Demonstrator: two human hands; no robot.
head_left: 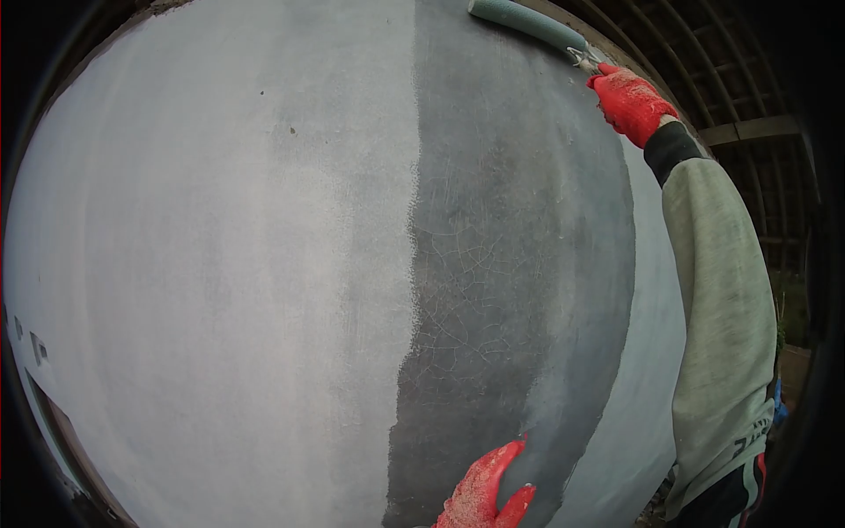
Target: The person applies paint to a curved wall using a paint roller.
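A paint roller (528, 25) with a long grey-green sleeve lies against the top of the wall. My right hand (630, 102), in a dusty red work glove, is closed around its handle, which is mostly hidden by the fingers. My left hand (480, 490), gloved in red too, is low in the view in front of the wall, fingers apart and nothing in it. A dark grey strip (493, 273) with fine cracks runs down the wall between a pale coated area (211, 264) on the left and a lighter band (647, 352) on the right.
Roof slats and a beam (748, 130) show at the upper right, beyond the wall's edge. On the far left are a small wall box (39, 348) and a dark-framed opening (66, 431). My sleeved right arm (722, 290) spans the right side.
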